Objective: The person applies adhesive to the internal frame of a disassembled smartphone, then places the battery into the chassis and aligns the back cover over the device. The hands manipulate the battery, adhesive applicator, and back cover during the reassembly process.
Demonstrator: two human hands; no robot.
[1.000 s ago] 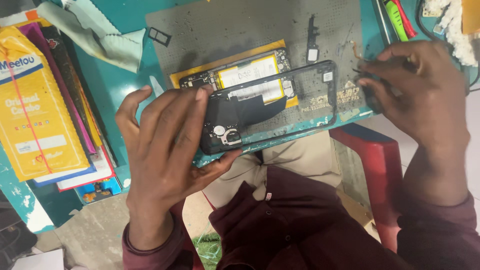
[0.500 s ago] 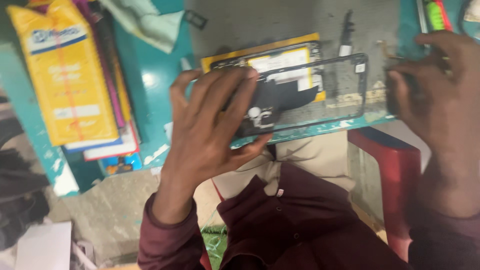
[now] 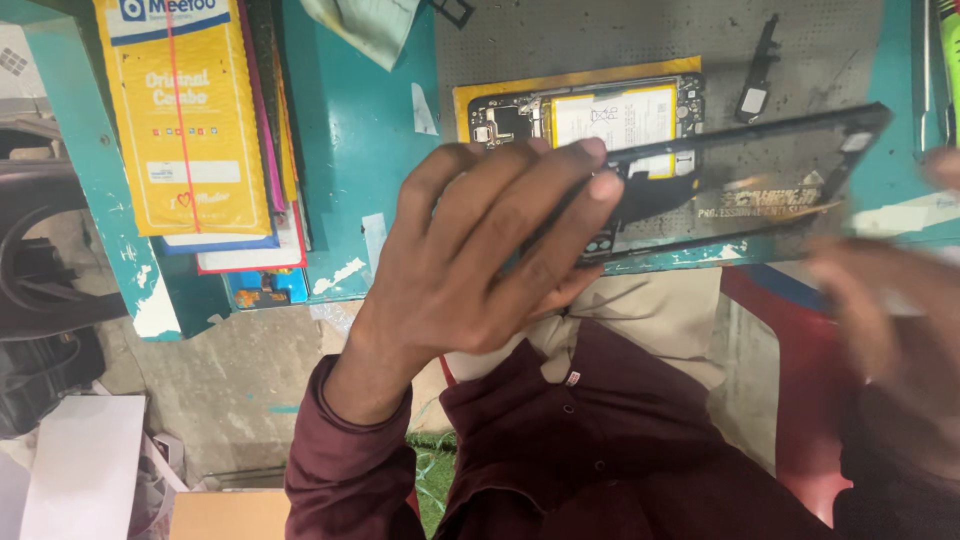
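Left hand [image 3: 490, 250] is gripping the dark phone frame [image 3: 740, 180] at its left end, fingers [image 3: 560, 190] spread across the top face, thumb tucked underneath at the near edge. The frame is being held flat-ish, slightly tilted, hovering above the grey work mat [image 3: 650, 40] and running from the left hand out to the right. Right hand [image 3: 890, 300] is sitting below and to the right of the frame's far end; it's heavily motion-blurred, so I can't tell if it's open, closed or touching the frame at all. Opened phone body [image 3: 590, 115], with its pale battery and exposed board showing, is lying on a yellow sheet [image 3: 470, 100] on the mat, just behind the frame and partly covered by the left fingertips. A small black flex part [image 3: 757, 70] is lying on the mat, behind the frame's right half. A yellow padded envelope [image 3: 180, 110] is stacked on top of other packets well left of the frame, on the teal table [image 3: 350, 150]. A crumpled cloth [image 3: 365, 30] is lying on the table, behind and left of the frame. Maroon shirt sleeve [image 3: 345, 460] is covering the left forearm, nearer the camera than the frame. A red stool [image 3: 800, 400] is showing below the frame's right end.
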